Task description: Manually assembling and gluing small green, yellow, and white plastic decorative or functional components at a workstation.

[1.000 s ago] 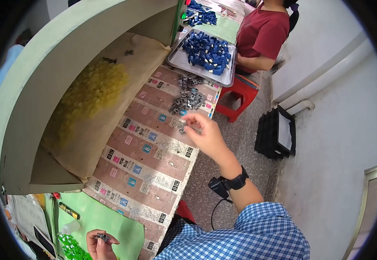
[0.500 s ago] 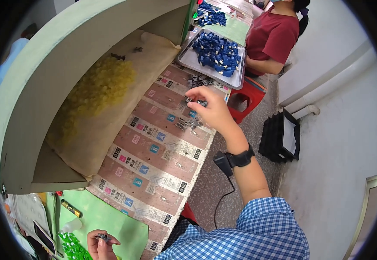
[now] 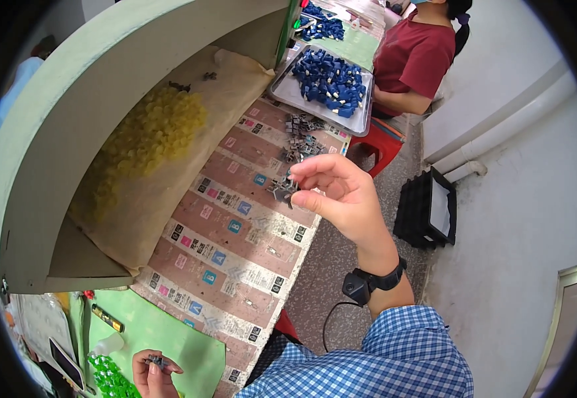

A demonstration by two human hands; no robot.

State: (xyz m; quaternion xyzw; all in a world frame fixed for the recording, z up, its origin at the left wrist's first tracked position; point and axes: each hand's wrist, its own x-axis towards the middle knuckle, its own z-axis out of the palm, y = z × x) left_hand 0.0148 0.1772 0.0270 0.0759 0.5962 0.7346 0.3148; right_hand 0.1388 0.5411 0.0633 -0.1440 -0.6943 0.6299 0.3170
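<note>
My right hand (image 3: pixel 341 199) is over the patterned board with its thumb and fingers apart and nothing visibly gripped. Just beyond its fingertips is a small cluster of dark grey clip-like parts (image 3: pixel 282 190). Farther along the board, toward the tray, lies a larger heap of the same grey parts (image 3: pixel 300 138). Low at the left, my left hand (image 3: pixel 149 379) pinches a small dark grey part (image 3: pixel 156 361) between thumb and fingers, above a green mat (image 3: pixel 189 348).
A pale green hood (image 3: pixel 26 199) shelters a pile of translucent yellow pieces (image 3: pixel 149 146). A metal tray (image 3: pixel 362 126) of blue parts stands at the far end, beside a person in a red shirt (image 3: pixel 415 56). Green pieces (image 3: pixel 111 378) lie by my left hand. A black crate (image 3: pixel 426 209) is on the floor.
My right hand has come nearer and spread its fingers, letting go of the grey parts it held. The heap near the tray now reaches farther toward me. My left hand has stayed put.
</note>
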